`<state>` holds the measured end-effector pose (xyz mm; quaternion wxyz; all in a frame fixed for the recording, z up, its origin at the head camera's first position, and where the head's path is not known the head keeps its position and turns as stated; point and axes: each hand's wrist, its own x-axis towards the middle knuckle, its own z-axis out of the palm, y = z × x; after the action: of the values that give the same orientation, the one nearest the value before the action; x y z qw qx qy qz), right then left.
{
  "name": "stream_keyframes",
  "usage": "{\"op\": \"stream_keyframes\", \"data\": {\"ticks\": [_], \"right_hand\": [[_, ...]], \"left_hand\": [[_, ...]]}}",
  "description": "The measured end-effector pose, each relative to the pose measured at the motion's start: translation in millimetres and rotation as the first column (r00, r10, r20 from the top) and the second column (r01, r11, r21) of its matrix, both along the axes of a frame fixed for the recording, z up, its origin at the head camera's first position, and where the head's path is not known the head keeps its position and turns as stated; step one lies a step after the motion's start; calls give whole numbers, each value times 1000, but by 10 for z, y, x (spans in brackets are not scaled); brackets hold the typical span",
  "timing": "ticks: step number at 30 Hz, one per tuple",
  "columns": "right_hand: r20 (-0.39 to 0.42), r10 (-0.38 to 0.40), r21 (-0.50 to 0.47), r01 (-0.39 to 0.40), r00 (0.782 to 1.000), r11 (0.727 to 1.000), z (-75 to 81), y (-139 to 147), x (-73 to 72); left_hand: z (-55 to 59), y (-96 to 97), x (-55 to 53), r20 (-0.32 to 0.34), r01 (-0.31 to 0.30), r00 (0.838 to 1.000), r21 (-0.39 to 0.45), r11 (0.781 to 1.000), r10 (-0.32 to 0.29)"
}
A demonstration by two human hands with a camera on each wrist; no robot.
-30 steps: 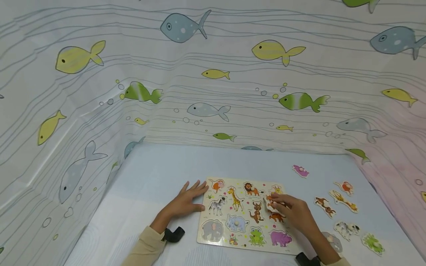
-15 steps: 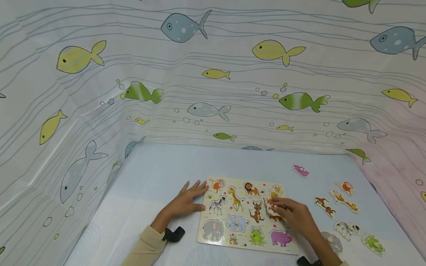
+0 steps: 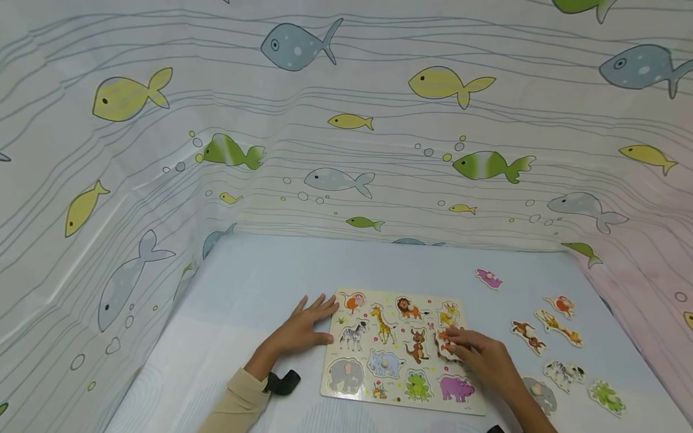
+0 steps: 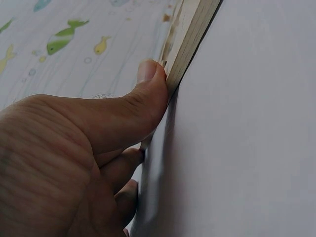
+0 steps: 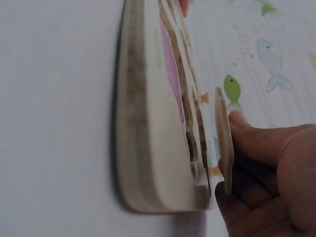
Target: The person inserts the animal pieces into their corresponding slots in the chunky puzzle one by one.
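A wooden animal peg-puzzle board (image 3: 400, 405) lies on the table. My left hand (image 3: 298, 331) rests at its left side, fingers spread; in the left wrist view the thumb (image 4: 143, 94) touches the board's edge. Between thumb and fingers my right hand (image 3: 487, 358) pinches an orange animal puzzle piece (image 3: 444, 347) over the board's right side, overlapping the tiger picture. In the right wrist view this thin piece (image 5: 224, 143) stands apart from the board's face, its picture turned away. A blue rhinoceros piece (image 3: 385, 364) with a knob sits in the board's lower middle.
Loose puzzle pieces lie right of the board: a monkey (image 3: 563, 305), a giraffe (image 3: 560, 328), a kangaroo (image 3: 528, 337), a zebra (image 3: 564, 374), a frog (image 3: 606, 396) and an elephant (image 3: 541, 394). A purple hippo piece (image 3: 489, 278) lies behind. Fish-printed sheeting (image 3: 346, 144) surrounds the table.
My right hand has moved slightly toward me with the orange piece, uncovering the goat picture at the upper right and covering the tiger picture. The left hand stays put.
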<state>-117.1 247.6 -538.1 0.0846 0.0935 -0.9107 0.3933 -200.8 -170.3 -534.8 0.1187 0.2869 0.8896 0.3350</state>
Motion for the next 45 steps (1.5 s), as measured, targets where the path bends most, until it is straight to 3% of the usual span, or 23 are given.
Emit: {"op": "stream_keyframes", "data": {"ticks": [14,22,45], "right_hand": [[-105,34,-38,-38,994,999,-168,12,-2],[-165,29,18,-27,986,999,-220,3,-14],[-224,64,13,-62,972,998,-271,-2,-13]], "left_hand": [[-18,-12,-11,-6,2,1000,-5,1000,-2],[-13,-8,-10,-1,-5,1000,2,1000,5],[-25,-7,-14,-10,3,1000,6,1000,-2]]}}
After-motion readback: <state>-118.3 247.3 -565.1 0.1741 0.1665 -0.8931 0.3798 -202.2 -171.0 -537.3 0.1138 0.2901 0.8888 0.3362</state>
